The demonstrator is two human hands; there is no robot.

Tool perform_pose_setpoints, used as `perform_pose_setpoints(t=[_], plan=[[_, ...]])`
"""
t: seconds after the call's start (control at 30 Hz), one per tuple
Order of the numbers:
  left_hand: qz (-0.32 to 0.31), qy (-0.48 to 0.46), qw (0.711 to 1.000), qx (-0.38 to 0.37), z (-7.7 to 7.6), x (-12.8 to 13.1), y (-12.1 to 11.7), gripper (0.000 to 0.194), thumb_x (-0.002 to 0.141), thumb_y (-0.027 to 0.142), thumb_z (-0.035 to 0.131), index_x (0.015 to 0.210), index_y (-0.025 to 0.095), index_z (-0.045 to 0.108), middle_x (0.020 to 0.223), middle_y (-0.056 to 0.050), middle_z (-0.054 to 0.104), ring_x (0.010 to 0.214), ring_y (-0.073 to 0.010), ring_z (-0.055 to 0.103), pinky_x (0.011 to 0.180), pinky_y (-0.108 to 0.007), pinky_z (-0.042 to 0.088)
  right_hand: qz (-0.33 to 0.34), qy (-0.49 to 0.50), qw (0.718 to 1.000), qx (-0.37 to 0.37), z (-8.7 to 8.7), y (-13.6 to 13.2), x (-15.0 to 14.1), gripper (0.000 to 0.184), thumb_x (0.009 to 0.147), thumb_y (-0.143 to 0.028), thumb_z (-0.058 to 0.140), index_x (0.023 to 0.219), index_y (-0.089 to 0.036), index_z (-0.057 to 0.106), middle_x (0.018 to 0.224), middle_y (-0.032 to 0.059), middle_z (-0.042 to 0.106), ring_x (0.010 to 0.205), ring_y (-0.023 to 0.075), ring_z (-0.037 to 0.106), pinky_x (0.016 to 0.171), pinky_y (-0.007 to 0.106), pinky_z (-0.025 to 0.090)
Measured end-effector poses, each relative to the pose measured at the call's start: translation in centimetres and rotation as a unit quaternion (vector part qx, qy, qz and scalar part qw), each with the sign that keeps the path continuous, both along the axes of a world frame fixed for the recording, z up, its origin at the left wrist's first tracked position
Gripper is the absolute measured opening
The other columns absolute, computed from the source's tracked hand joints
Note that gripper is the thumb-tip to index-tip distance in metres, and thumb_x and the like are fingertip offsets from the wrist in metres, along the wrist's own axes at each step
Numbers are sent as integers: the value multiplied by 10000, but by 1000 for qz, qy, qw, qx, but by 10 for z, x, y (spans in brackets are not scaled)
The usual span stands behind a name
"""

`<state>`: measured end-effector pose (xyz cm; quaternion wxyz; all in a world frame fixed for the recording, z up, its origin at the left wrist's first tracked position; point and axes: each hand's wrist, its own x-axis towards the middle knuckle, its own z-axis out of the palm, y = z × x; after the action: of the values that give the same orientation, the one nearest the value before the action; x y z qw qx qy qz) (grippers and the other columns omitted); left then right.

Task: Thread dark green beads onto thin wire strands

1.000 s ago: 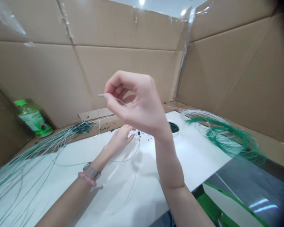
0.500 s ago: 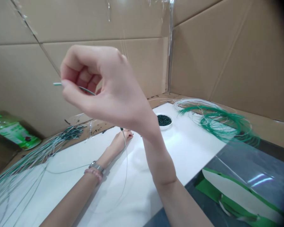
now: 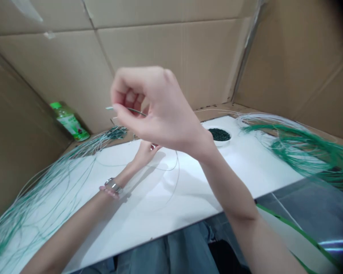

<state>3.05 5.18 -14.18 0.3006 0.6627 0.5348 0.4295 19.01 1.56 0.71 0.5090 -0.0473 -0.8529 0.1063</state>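
High in the middle of the view, my right hand [image 3: 160, 110] is closed in a pinch on a thin green cord [image 3: 135, 110]. The cord's pale end sticks out past my thumb and fingertip, and the rest runs back through the curled fingers. Below and behind it, my left hand [image 3: 144, 154] is held over the white board, fingers curled and partly covered by my right hand. What those fingers grip, if anything, is hidden. A fine strand [image 3: 177, 171] hangs in a loop between the hands and the board.
On the white board [image 3: 125, 228], a white bowl [image 3: 222, 144] holds dark green bits. Bundled green and white cords [image 3: 100, 146] spread along the left, with coiled green cords [image 3: 297, 146] at right. A green-capped bottle [image 3: 71, 123] leans by the cardboard wall [image 3: 148, 49].
The view has swung left and down, bringing my legs and the board's near edge into sight. My left hand has risen off the board. My right hand keeps its pinch on the cord.
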Motion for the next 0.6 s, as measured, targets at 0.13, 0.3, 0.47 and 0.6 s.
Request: perform_pose_setpoints(t=[0.13,0.3,0.47,0.6], plan=[[69,-88,994,16,-1,-18,-48,276,700,393,736,728,144,619,764,-21,646,735,-157,599,678,-270,497,36,-27,996,-79,-52,9,-10,121,783,-97,496,705,-189,511,655,-42,546,597,73,499,586,213,433],[127,-206,970,-5,-12,-16,-85,256,630,340,778,719,158,620,718,-8,641,662,-110,580,624,-223,478,34,-18,958,-284,-118,14,-9,69,768,-178,592,708,-182,557,682,-33,564,627,89,529,533,206,435],[89,-308,944,-81,-25,-4,-97,234,609,243,801,746,152,634,747,-4,670,709,-112,637,727,-240,515,38,-37,909,-413,-158,13,-8,107,794,-253,602,726,-186,553,693,-24,553,649,97,542,530,215,491],[73,-321,938,-109,-27,-2,-104,211,634,193,789,765,151,628,756,-11,701,725,-120,668,748,-242,537,39,-44,878,-475,-174,8,-8,109,799,-249,604,722,-183,564,680,-24,546,633,95,560,536,225,540]])
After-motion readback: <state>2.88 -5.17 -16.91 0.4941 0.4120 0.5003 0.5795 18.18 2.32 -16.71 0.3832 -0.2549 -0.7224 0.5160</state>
